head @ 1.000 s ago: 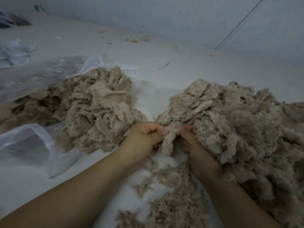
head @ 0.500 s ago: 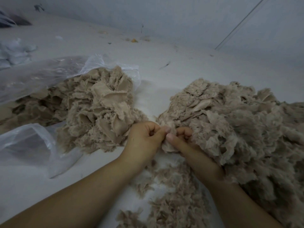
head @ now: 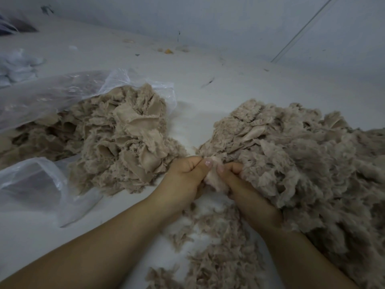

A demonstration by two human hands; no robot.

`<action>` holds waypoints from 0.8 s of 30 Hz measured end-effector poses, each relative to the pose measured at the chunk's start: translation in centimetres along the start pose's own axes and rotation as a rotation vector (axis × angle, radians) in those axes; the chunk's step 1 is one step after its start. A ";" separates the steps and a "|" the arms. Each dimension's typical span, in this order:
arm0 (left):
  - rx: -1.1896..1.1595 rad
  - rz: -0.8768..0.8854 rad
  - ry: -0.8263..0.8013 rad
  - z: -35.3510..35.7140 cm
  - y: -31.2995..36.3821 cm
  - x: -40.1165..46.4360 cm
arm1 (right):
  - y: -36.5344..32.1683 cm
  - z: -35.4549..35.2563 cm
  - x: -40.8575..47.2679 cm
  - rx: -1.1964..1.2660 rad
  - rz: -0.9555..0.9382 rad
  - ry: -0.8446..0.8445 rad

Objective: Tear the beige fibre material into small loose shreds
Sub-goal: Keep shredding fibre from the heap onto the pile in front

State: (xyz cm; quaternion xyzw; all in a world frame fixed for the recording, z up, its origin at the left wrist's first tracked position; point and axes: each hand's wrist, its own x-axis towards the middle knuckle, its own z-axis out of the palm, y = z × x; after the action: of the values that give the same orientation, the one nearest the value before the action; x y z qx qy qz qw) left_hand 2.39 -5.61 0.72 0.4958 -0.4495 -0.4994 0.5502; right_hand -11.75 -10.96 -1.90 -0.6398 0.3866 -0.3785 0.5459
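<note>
Since half a second ago, both thumbs have drawn closer together over the small tuft, and the right hand has slid a little deeper against the big heap; the piles have not shifted.

From the head view, a clear plastic bag (head: 62,94) lies open on its side at the left, on the white surface (head: 208,97). Beige fibre pieces (head: 116,142) fill its mouth and spill out toward the centre; how far they reach back inside is hard to tell through the crumpled film.

A small tuft of beige fibre (head: 213,180) sits between the two hands, its long axis roughly upright in the frame, running from the thumbs down toward the wrists. The left hand (head: 183,178) grips its left side with fingers curled and thumb pressed on top. The right hand (head: 243,192) pinches its right side with thumb and curled fingers, the hand's outer edge touching the large heap of shreds (head: 302,163) on the right. Loose shreds (head: 216,251) lie scattered below the hands, between the forearms.
</note>
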 end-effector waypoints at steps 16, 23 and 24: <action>0.129 -0.089 0.035 -0.6 -0.1 -0.5 | -1.1 0.6 -0.7 0.302 0.132 0.108; 0.234 -0.313 -0.581 -3.8 2.6 -1.3 | -1.3 -0.1 -0.9 0.404 0.243 0.004; 0.245 -0.305 -0.505 -3.7 2.7 -1.2 | -1.3 -0.2 -1.0 0.404 0.237 0.006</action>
State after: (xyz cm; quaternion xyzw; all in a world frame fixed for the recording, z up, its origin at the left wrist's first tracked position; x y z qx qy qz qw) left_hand 6.20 -4.02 3.03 0.4803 -0.5492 -0.6257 0.2761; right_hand -12.26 -10.00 -0.64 -0.4666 0.3772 -0.3831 0.7023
